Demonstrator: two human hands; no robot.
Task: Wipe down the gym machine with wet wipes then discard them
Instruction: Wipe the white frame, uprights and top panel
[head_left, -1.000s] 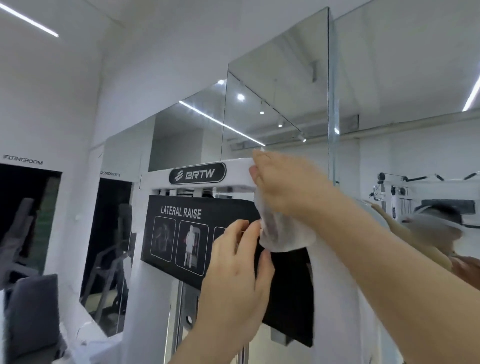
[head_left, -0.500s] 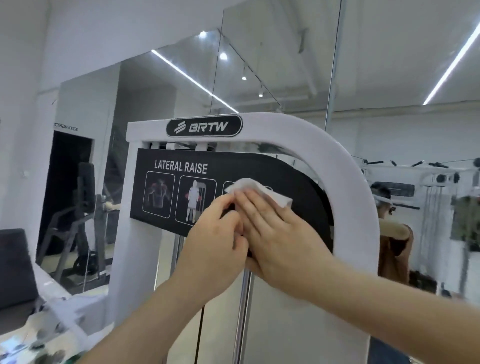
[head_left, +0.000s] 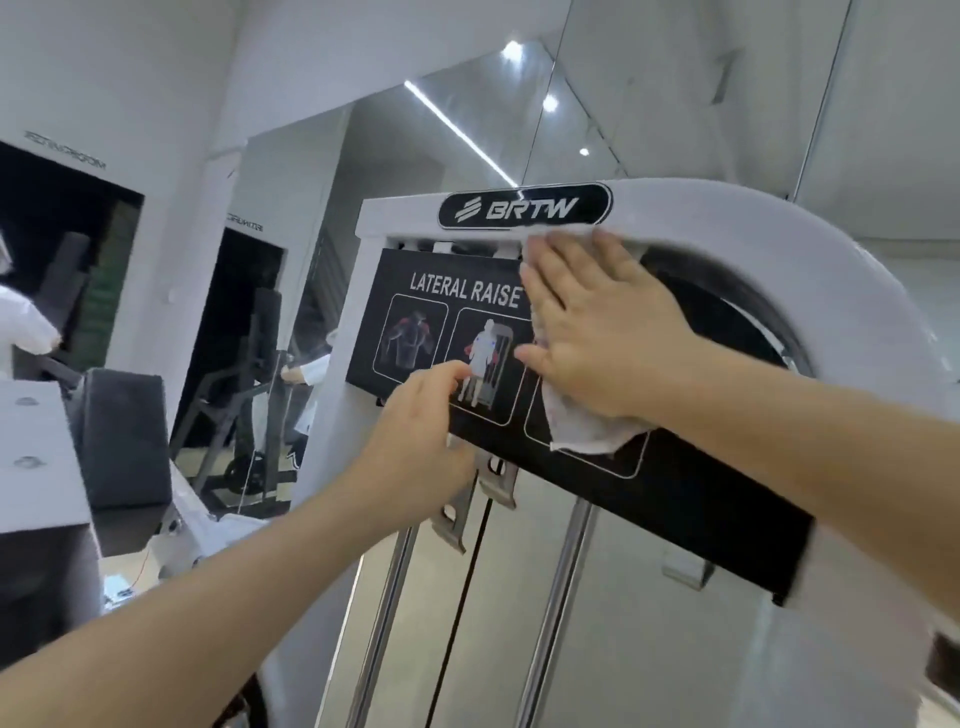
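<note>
- Your right hand (head_left: 597, 332) lies flat, fingers straight and spread. It presses the wet wipe (head_left: 587, 436) onto the black sign (head_left: 675, 499) on the white machine (head_left: 779, 249).
- Your left hand (head_left: 415, 431) touches the sign's bottom edge. I cannot tell if its fingers curl round it.
- The wipe looks thin, soft and floppy. It may bunch up or slip, so press on its middle with your whole palm.

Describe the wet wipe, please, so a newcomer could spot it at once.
Find the white frame badged BRTW, then the black LATERAL RAISE panel below it. The wet wipe is the white sheet pressed to that panel under the right hand, crumpled where all else is rigid.
</note>
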